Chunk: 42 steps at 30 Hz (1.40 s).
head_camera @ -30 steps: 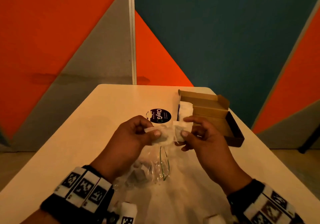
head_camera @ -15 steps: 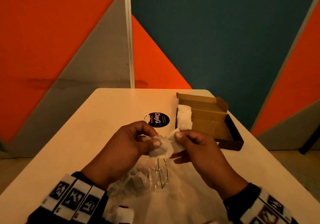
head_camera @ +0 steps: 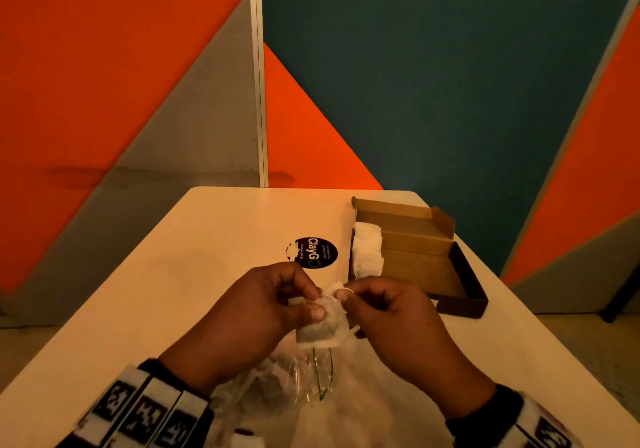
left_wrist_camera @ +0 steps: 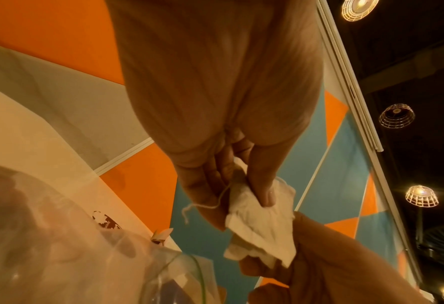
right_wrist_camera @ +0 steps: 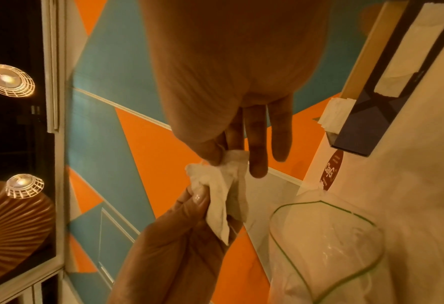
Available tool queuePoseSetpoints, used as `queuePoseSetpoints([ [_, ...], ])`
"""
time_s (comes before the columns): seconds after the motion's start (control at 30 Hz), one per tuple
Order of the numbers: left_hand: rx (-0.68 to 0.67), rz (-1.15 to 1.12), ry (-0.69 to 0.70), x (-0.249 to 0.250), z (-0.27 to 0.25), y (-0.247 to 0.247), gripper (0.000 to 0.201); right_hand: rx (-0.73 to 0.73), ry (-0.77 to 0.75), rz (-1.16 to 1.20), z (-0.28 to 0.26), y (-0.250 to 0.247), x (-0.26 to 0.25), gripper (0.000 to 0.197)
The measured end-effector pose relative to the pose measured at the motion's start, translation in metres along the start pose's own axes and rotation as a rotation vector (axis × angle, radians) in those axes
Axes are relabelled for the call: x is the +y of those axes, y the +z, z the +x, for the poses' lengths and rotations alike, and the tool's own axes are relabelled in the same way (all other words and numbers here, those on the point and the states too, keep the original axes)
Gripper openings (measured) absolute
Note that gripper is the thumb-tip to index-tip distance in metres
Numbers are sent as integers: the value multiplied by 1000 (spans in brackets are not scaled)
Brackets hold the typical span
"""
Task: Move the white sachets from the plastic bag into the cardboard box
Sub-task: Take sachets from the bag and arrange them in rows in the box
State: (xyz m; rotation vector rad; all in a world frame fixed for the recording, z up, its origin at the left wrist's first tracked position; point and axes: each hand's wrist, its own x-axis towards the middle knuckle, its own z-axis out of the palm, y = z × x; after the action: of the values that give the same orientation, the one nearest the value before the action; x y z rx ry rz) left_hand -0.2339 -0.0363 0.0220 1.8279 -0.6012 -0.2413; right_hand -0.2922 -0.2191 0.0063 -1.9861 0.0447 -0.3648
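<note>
some white sachets [head_camera: 367, 251] already sit in the cardboard box [head_camera: 420, 257]. both hands pinch one sachet [head_camera: 323, 326] above the plastic bag [head_camera: 277, 385], which looks like it holds more.

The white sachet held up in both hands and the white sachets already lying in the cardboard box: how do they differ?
The white sachet is held in the air, pinched by the left hand and the right hand; the white sachets in the box lie untouched in the brown cardboard box. The held one is single and crumpled, with a thread dangling; the boxed ones lie stacked and flatter. Both are white and papery.
</note>
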Motion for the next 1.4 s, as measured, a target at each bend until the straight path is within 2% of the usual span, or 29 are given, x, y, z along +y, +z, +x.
queuePoseSetpoints([
  [0.13, -31, 9, -10, -2, -1, -4, 10, 32, 36, 54, 2, -1, 2, 5],
  [0.3, -9, 39, -28, -8, -1, -10, 11, 64, 85, 111, 7, -7, 0, 10],
  [0.5, 25, -27, -42, -11, -3, -20, 10, 135, 164, 200, 16, -28, 5, 11],
  [0.6, 45, -143, -43, -13, -4, -21, 14, 166, 216, 279, 18, -41, 9, 14],
  [0.7, 64, -368, -97, -18, -4, -19, 33, 217, 228, 265, 19, -46, 14, 10],
  [0.77, 65, -468, -112, -22, -3, -17, 39, 278, 197, 223, 19, -45, 14, 10],
  [0.83, 75, -539, -115, -25, -3, -13, 36, 298, 125, 166, 15, -41, 11, 19],
  [0.9, 87, -596, -122, -27, -2, -8, 34, 235, 1, 110, 5, -33, 4, 28],
  [1.0, 88, -620, -115, -26, -1, 0, 32, 38, -181, 74, -8, -16, -6, 34],
  [1.13, 85, -649, -104, -23, -1, 8, 20, -165, -153, 215, -11, 1, -9, 35],
  [1.2, 91, -656, -105, -22, -3, 10, 18, -175, -139, 245, -10, 6, -9, 37],
  [1.4, 102, -576, -153, -23, -4, 10, 22, -87, -62, 328, -8, 12, -3, 42],
])
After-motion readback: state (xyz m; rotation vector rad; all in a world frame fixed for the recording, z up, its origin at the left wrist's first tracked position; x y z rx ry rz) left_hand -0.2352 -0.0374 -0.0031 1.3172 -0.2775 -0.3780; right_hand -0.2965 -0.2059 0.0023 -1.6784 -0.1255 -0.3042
